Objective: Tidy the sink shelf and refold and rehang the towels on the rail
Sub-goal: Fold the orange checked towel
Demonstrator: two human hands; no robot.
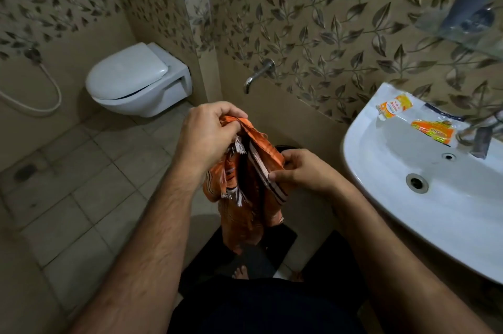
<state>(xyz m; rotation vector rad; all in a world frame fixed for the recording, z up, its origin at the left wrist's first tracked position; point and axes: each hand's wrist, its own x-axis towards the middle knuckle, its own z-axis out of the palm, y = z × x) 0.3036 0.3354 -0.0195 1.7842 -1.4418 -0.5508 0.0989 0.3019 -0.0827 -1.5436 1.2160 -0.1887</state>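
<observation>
Gripping a fringed, striped orange towel [245, 170], left hand [206, 137] and right hand [302, 170] bunch its soft cloth

This is a small home bathroom. A white wall-hung toilet [137, 79] with its lid shut sits far left, a hose [40, 88] looping on the wall beside it, and a white sink [424, 197] juts from the right wall with sachets [394, 107] lying on its far rim. Leaf-patterned tiles [326, 20] cover the upper walls, a tap [258, 72] sticks out of the far wall, a glass shelf [462, 31] hangs above the sink, and pale square tiles [89, 184] cover the floor.
</observation>
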